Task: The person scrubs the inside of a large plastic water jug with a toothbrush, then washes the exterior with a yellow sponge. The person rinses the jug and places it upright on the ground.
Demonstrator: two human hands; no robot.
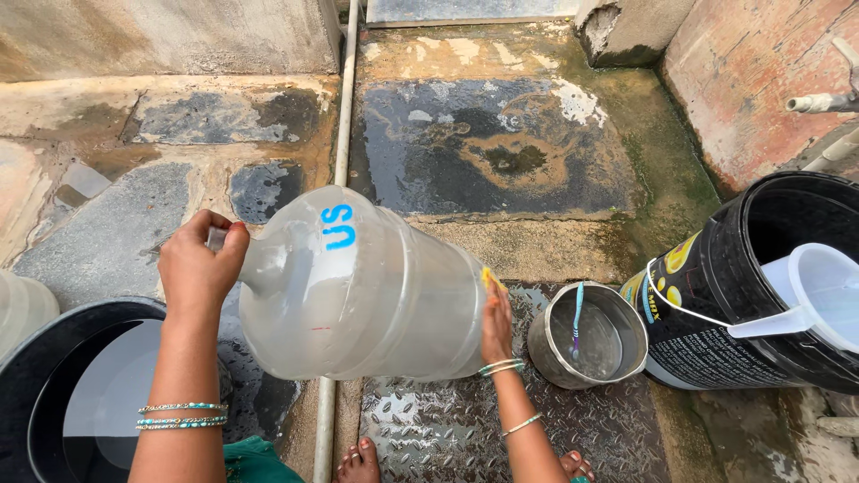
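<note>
A large clear plastic water jug (pixel 358 286) with blue letters on its shoulder lies tipped on its side in the centre of the frame, neck toward the left and base toward the right. The left hand (pixel 201 264) is closed around the neck at centre left, fingers wrapped over it; the forearm, with beaded bangles at the wrist, rises from the bottom edge. The right hand (pixel 495 322) presses flat against the base, fingers upward, a small yellow scrap (pixel 491 278) at its fingertips; whether it grips that scrap I cannot tell.

Just right of this hand stands a round steel pot (pixel 591 338) of water with a blue-handled brush (pixel 577 315) in it. At right is a black bucket (pixel 716 304) holding a white plastic mug (pixel 819 291). A black tub (pixel 40 358) sits at lower left, on wet stone floor (pixel 501 152).
</note>
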